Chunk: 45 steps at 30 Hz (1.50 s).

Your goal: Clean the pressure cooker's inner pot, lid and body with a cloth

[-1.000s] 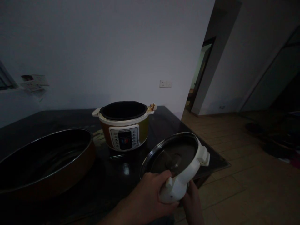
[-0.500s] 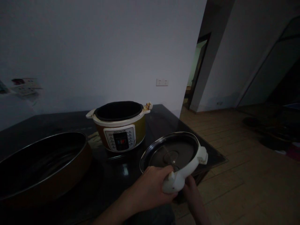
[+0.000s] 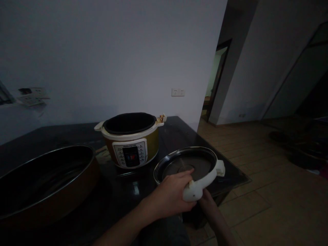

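Observation:
My left hand [image 3: 176, 193] grips the near white edge of a round cooker lid [image 3: 211, 179], with fingers reaching over its dark, shiny face. That face is turned up toward me and has a metal rim. My right hand [image 3: 208, 201] is under the lid's near edge, its fingers hidden behind the white part. Beyond the lid stands an electric pressure cooker [image 3: 153, 145] without its lid, showing a dark inside, a front button panel and white side handles.
A large brown pan [image 3: 84, 181] with a dark inside stands at the left on the black tabletop [image 3: 123, 198]. A wall socket [image 3: 177, 92] is behind the cooker. The table's right edge drops to a tiled floor [image 3: 246, 194].
The lid has tipped flatter and its near edge has risen slightly. My left hand has shifted up and right along with it, fingers farther over the face.

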Each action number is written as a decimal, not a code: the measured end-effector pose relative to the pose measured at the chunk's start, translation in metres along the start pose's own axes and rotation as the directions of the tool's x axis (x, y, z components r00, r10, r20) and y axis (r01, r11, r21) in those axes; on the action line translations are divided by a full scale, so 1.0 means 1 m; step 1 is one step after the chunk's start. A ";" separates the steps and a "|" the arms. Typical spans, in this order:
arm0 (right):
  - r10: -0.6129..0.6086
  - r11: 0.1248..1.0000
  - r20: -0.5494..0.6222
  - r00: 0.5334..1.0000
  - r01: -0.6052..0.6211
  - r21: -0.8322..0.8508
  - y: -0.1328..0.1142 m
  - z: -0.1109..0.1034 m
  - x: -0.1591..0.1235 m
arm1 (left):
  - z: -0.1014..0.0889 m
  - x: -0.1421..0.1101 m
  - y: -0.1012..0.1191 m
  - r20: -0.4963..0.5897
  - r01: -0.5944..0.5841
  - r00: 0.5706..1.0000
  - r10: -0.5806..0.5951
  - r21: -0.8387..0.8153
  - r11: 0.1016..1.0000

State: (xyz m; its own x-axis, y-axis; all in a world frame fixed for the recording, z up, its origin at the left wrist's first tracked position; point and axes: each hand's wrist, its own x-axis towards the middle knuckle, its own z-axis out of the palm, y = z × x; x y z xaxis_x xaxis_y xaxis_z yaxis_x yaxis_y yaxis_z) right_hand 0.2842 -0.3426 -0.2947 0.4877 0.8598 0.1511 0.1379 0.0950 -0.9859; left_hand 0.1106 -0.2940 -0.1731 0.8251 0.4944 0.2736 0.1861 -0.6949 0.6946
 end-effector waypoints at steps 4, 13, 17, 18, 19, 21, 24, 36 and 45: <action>0.140 0.990 0.057 0.988 -0.140 -0.011 -0.007 -0.008 -0.001 | -0.003 0.008 -0.005 0.010 -0.012 1.000 0.011 0.043 0.999; 0.217 0.973 0.230 0.949 -0.230 0.033 -0.009 -0.053 -0.021 | -0.003 0.038 -0.029 -0.081 0.003 0.997 0.009 0.149 0.989; 0.217 0.969 0.127 0.968 -0.230 0.095 -0.001 -0.059 -0.020 | -0.003 0.054 -0.033 -0.065 0.023 0.998 -0.010 0.201 0.979; 0.214 0.968 0.090 0.973 -0.224 0.112 0.000 -0.059 -0.019 | -0.003 0.058 -0.034 -0.055 0.024 0.998 -0.012 0.216 0.976; 0.209 0.969 0.055 0.976 -0.215 0.124 0.001 -0.058 -0.017 | -0.003 0.062 -0.034 -0.045 0.022 0.999 -0.011 0.234 0.972; 0.200 0.971 0.004 0.980 -0.199 0.133 0.001 -0.056 -0.015 | -0.004 0.069 -0.034 -0.028 0.014 1.000 -0.006 0.278 0.960; 0.186 0.974 -0.009 0.982 -0.183 0.135 -0.003 -0.051 -0.014 | -0.005 0.079 -0.032 0.021 0.002 1.000 -0.010 0.353 0.936; 0.182 0.971 0.004 0.983 -0.180 0.155 0.021 -0.060 -0.018 | 0.009 0.094 -0.037 0.098 -0.004 0.993 -0.059 0.544 0.839; 0.180 0.977 -0.002 0.984 -0.178 0.114 0.016 -0.056 -0.023 | 0.022 0.100 -0.037 0.113 -0.012 0.991 -0.077 0.630 0.776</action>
State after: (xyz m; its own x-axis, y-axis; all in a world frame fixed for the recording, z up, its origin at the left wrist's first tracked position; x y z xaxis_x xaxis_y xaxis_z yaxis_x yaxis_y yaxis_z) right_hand 0.3241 -0.3890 -0.3101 0.5066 0.8617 -0.0285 -0.0508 -0.0031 -0.9987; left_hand 0.1980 -0.2307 -0.1864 0.8634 0.4840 0.1424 0.4710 -0.8744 0.1166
